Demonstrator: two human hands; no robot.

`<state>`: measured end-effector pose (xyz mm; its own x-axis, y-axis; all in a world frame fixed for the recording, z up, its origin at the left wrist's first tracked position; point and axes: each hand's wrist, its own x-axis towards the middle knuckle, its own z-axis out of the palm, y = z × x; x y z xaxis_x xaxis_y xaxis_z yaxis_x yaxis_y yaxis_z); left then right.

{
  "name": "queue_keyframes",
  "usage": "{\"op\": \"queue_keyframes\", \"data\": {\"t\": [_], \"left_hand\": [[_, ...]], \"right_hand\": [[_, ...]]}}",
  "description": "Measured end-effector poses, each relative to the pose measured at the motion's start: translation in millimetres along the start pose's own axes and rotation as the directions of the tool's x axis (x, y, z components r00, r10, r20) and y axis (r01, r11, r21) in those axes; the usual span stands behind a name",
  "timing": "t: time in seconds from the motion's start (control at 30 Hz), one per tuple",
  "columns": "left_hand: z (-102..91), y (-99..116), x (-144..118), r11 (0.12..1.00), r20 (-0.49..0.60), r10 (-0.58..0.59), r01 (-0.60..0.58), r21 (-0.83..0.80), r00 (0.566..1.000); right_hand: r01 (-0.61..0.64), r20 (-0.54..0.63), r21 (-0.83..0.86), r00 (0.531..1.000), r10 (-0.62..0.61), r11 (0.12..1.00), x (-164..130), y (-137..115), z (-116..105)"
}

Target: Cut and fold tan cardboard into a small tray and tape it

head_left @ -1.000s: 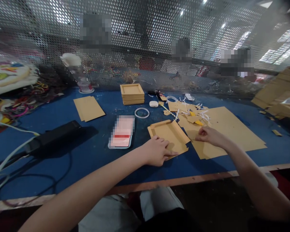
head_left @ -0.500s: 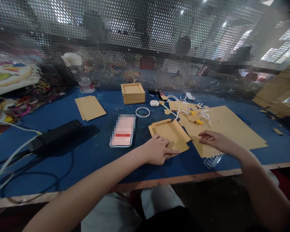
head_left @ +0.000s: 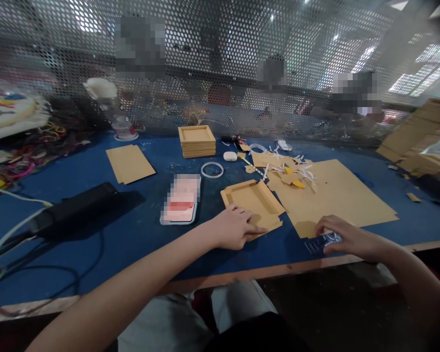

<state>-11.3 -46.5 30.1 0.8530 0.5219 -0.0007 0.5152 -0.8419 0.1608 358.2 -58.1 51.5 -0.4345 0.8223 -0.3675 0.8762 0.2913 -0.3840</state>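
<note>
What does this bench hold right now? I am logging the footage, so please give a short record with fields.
left hand: left hand rests flat on the near edge of the half-folded cardboard tray
right hand: right hand lies on a clear plastic piece near the table edge
beside tray: large cardboard sheet with paper scraps
far side: stack of finished trays, tape ring
left of tray: phone, flat card sheets, black device
</note>
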Motion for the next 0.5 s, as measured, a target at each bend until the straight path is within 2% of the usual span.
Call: {"op": "queue_keyframes", "data": {"t": [0.13, 0.3, 0.4, 0.5], "left_hand": [[2.3, -0.8, 0.2, 1.000, -0.008, -0.003, 0.003, 0.015, 1.000], [7.9, -3.4, 1.2, 1.000, -0.031, 0.002, -0.001, 0.020, 1.000], [7.4, -4.5, 1.8, 1.000, -0.027, -0.007, 0.007, 0.010, 1.000], [1.5, -5.8, 4.3, 1.000, 0.041, -0.019, 0.019, -0.017, 0.999]], "right_hand": [[0.006, 0.064, -0.003, 0.998, -0.006, 1.000, 0.4, -20.6, -8.8], [0.074, 0.109, 0.115, 0.990, -0.086, 0.991, 4.6, -59.6, -16.9], [0.097, 0.149, 0.148, 0.982, -0.119, 0.984, 16.7, -88.5, -11.0], [0.039, 0.218, 0.130, 0.974, -0.067, 0.991, 34.5, -113.8, 2.6]]}}
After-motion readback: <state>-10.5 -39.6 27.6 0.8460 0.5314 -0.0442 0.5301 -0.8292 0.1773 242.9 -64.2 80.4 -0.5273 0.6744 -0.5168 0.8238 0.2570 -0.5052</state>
